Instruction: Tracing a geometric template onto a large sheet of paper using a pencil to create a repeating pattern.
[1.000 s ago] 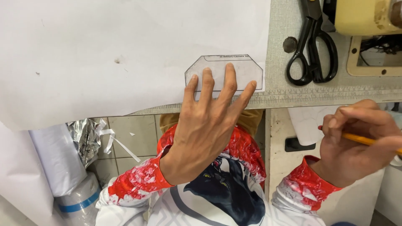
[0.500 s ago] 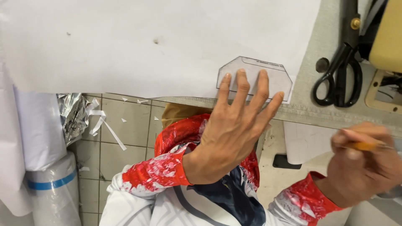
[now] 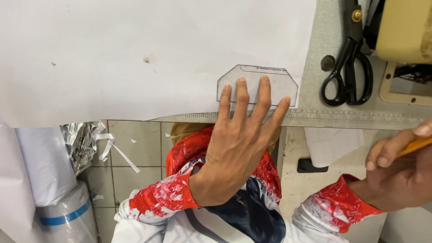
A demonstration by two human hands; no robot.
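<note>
You are working at a grey-topped table (image 3: 315, 67) whose near edge is carrying a printed measuring scale. A large white paper sheet (image 3: 135, 54) is covering most of the top and is overhanging the near edge at the left, while a small translucent template (image 3: 258, 83) with clipped upper corners is lying on the sheet's lower right corner. Black scissors (image 3: 348, 67) are lying on the bare surface just right of the sheet, beside a cream sewing machine (image 3: 405, 29).
</note>
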